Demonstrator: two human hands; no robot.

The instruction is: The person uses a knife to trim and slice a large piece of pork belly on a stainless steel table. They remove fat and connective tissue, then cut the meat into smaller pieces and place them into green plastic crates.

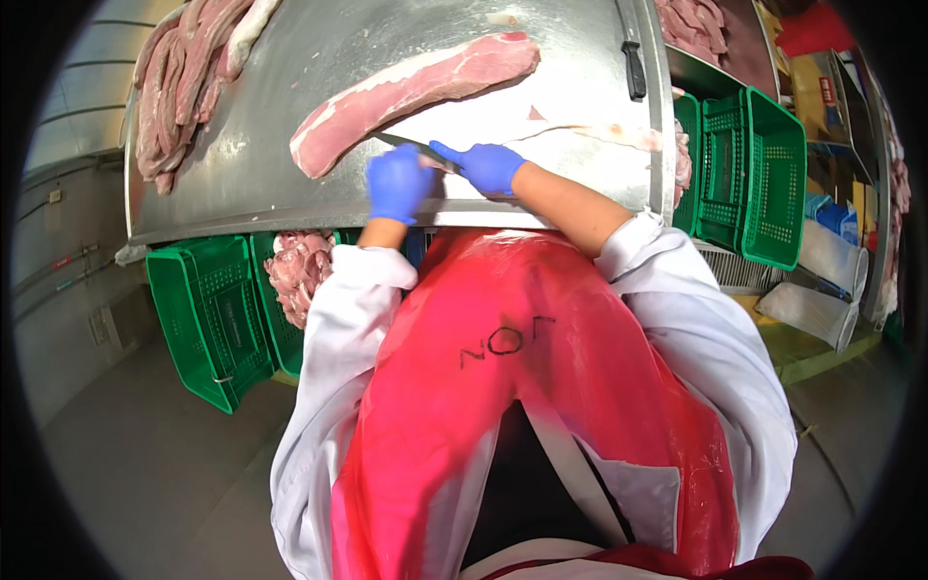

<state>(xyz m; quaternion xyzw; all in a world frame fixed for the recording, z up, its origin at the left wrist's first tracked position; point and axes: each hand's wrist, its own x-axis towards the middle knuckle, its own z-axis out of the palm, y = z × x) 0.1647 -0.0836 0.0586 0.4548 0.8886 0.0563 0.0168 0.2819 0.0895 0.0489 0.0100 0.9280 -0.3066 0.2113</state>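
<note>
My right hand (490, 168), in a blue glove, is closed round the handle of a knife, its index finger stretched along it. The knife's blade (418, 149) points left, past my left hand. My gloved left hand (394, 184) is closed beside the blade, and a small pink scrap of meat (438, 163) sticks out of it toward the knife. Just beyond both hands, a long pork loin (416, 92) with a pale fat edge lies slantwise on the metal table (319, 58). A thin pale strip of trimming (590, 133) lies to the right.
Several long meat strips (184, 82) are heaped at the table's far left. Another knife (633, 70) with a black handle lies near the right edge. Green crates (198, 319) stand below the front left edge, one holding meat pieces (298, 266). More green crates (773, 179) stand right.
</note>
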